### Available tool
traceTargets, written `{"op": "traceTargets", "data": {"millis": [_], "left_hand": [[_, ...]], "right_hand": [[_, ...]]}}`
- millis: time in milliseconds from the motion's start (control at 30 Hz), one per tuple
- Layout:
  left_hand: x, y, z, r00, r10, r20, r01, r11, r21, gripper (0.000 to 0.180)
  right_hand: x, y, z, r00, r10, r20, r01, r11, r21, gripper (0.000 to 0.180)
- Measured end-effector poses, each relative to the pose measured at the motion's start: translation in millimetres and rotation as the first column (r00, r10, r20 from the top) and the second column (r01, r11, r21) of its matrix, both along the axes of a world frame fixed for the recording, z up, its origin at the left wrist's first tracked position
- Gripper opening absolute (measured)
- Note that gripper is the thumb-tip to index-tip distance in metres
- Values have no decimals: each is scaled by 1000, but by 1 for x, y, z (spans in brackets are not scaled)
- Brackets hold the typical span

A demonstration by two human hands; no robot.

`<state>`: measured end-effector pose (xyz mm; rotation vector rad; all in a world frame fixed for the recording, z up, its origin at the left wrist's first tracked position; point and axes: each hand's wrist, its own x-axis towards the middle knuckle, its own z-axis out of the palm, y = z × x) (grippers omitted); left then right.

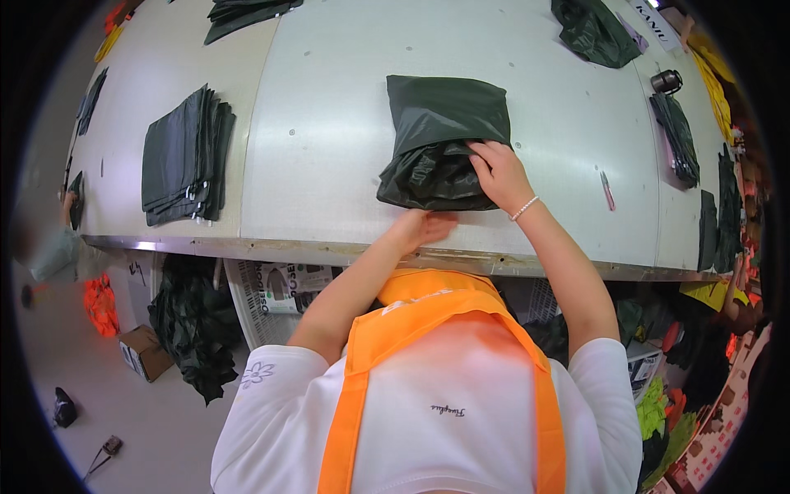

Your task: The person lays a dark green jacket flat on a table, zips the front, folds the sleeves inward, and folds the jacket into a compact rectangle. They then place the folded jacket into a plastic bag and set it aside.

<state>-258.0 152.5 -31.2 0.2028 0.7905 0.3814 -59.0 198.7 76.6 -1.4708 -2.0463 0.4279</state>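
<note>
A dark green plastic bag lies folded on the white table, its near end crumpled. My right hand rests on that crumpled near end, fingers pressing into the dark material. A bead bracelet circles that wrist. My left hand sits at the near edge of the bag, close to the table's metal rim, fingers tucked toward the bag's underside. I cannot tell whether it grips the material. An orange apron strap runs over my white shirt below.
A stack of flat dark bags lies at the left. More dark bags lie at the far right, with a dark cup and a pink pen. Under the table stand a white basket and dark fabric.
</note>
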Motion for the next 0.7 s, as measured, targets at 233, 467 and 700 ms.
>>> {"op": "traceTargets", "data": {"millis": [233, 467, 700], "left_hand": [[11, 9, 110, 836, 411, -364, 488, -251, 836, 15], [18, 18, 82, 628, 587, -510, 752, -292, 590, 39], [2, 17, 62, 247, 611, -752, 969, -161, 187, 61]], "right_hand": [[2, -11, 0, 941, 150, 302, -176, 982, 60, 27], [2, -23, -6, 863, 183, 471, -191, 981, -32, 31], [19, -45, -55, 934, 91, 346, -81, 996, -43, 35]]}}
